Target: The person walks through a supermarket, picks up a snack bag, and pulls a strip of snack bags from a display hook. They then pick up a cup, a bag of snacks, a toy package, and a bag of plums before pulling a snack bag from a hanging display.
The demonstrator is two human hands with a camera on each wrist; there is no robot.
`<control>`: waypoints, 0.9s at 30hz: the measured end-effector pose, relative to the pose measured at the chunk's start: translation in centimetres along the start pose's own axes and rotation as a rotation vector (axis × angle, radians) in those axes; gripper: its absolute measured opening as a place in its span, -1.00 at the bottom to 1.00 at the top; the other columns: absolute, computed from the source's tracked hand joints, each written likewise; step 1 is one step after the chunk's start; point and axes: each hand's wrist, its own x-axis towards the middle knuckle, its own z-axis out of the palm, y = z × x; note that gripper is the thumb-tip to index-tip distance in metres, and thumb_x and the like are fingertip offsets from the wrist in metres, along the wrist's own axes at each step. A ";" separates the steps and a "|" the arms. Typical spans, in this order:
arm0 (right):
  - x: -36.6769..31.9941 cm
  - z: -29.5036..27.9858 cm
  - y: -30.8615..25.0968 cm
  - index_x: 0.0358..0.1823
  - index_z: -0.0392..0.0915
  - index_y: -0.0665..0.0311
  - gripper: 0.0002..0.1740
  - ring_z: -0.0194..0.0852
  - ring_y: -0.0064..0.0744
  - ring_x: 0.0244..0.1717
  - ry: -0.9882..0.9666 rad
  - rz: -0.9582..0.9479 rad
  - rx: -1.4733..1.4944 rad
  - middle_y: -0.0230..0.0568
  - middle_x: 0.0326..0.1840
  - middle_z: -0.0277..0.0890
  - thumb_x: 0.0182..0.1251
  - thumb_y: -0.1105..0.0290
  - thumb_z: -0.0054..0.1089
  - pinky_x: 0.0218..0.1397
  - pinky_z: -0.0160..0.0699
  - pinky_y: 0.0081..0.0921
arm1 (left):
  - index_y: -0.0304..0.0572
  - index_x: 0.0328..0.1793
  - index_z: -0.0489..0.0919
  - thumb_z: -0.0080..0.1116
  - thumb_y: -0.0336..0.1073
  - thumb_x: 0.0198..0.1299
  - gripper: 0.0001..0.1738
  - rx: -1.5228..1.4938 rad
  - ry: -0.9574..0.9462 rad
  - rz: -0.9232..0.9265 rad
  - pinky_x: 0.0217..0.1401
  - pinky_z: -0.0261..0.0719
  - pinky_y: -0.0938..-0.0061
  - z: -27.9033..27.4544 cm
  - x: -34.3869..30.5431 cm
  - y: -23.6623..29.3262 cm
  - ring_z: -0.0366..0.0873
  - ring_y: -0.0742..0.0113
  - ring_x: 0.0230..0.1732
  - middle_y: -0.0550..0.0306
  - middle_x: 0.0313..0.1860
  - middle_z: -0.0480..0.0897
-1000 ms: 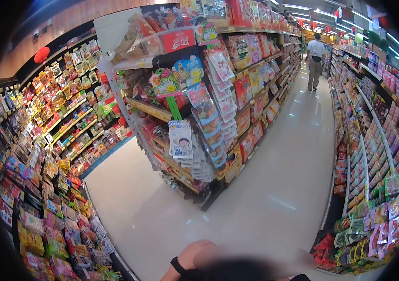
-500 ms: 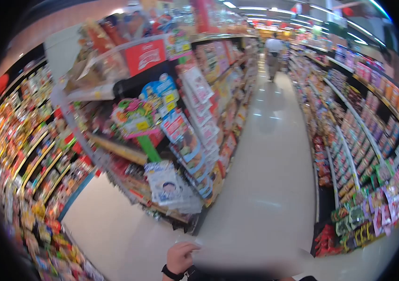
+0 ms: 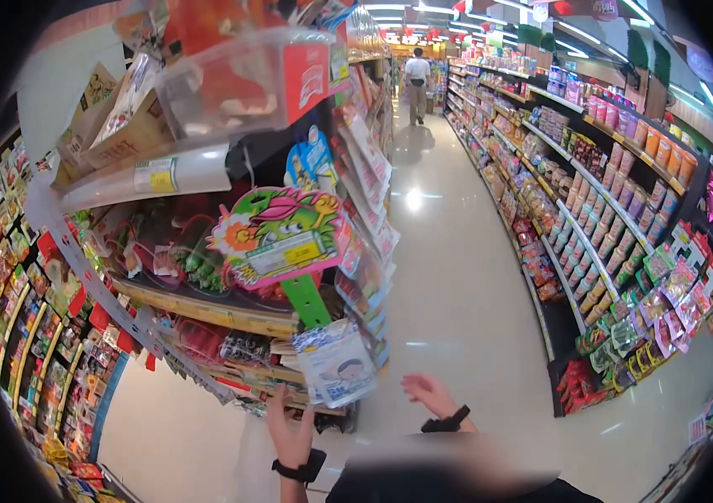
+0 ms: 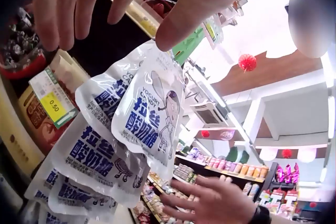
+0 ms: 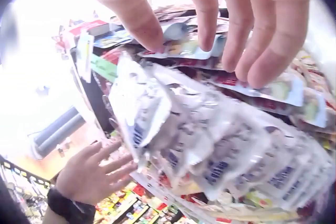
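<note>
White pouches of yogurt candy [image 3: 338,366] hang in a bunch from a green display strip [image 3: 304,302] at the shelf end. My left hand [image 3: 291,432] is raised just below and left of them, fingers spread and nothing in it. On the other side, my right hand [image 3: 429,394] reaches toward the bunch, also bare. In the left wrist view the blue-lettered pouches [image 4: 152,111] fill the middle, with the left fingers [image 4: 84,14] over them. From the right wrist, the pouches [image 5: 144,111] overlap in a long row below the right fingers [image 5: 239,35].
A cartoon price sign [image 3: 281,239] tops the strip. Left of it stand shelves with a clear plastic bin [image 3: 222,88]. An aisle floor [image 3: 432,251] runs ahead to a walking person [image 3: 417,84], with a stocked shelf [image 3: 574,218] along its right.
The view has moved closer to the shelf end and turned right. The left hand has shifted left with its fingers spread, and the right hand has come into view. The person ahead has walked farther off.
</note>
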 end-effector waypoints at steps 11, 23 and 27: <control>-0.8 10.7 -8.5 0.18 0.32 0.37 -0.51 0.40 -0.50 0.09 0.070 -0.121 0.066 -0.21 0.11 0.43 0.27 0.39 0.25 0.12 0.45 -0.50 | -0.44 0.08 0.42 0.17 -0.42 0.20 -0.64 -0.496 -0.459 -0.219 -0.08 0.52 0.52 2.0 1.7 0.4 0.58 0.40 -0.12 -0.01 -0.10 0.63; -3.2 11.0 -10.1 0.03 0.43 0.40 -0.59 0.49 -0.53 -0.06 0.185 -0.212 -0.071 -0.19 -0.09 0.55 0.25 0.31 0.27 0.02 0.48 -0.53 | -0.44 0.15 0.40 0.12 -0.51 0.22 -0.63 -0.769 -0.564 -0.319 0.06 0.46 0.52 1.9 2.2 0.1 0.51 0.42 0.00 0.05 0.02 0.57; -3.0 10.3 -11.0 -0.02 0.46 0.40 -0.65 0.54 -0.48 -0.12 0.161 -0.208 -0.167 -0.16 -0.09 0.56 0.29 0.30 0.21 -0.06 0.52 -0.50 | -0.44 0.10 0.44 0.02 -0.38 0.33 -0.70 -0.660 -0.521 -0.365 0.01 0.46 0.55 2.5 2.3 -1.3 0.50 0.46 -0.04 0.07 0.01 0.58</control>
